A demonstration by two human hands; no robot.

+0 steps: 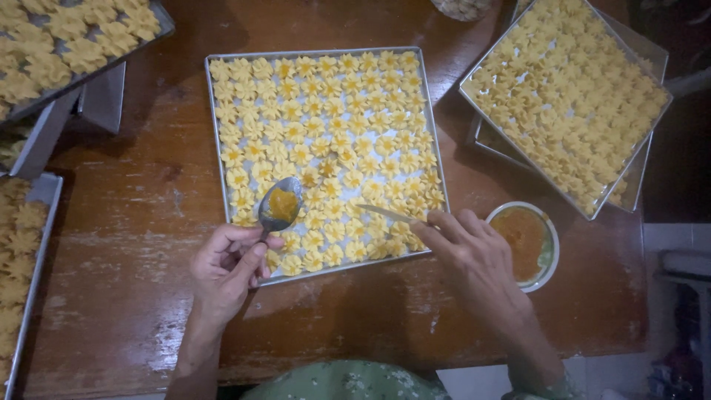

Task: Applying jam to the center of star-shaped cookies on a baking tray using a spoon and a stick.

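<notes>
A square metal tray (215,111) of several yellow flower-shaped cookies (326,126) lies in the middle of the wooden table. My left hand (226,270) holds a metal spoon (280,205) with orange filling in its bowl, over the tray's near left corner. My right hand (474,255) pinches a thin pale stick (386,214) whose tip points left over the cookies near the tray's front edge. A small bowl of orange filling (527,241) sits just right of my right hand.
Another tray of cookies (566,96) rests tilted on a second tray at the upper right. More filled trays lie at the upper left (74,41) and along the left edge (22,252). A white floor shows beyond the table's right edge.
</notes>
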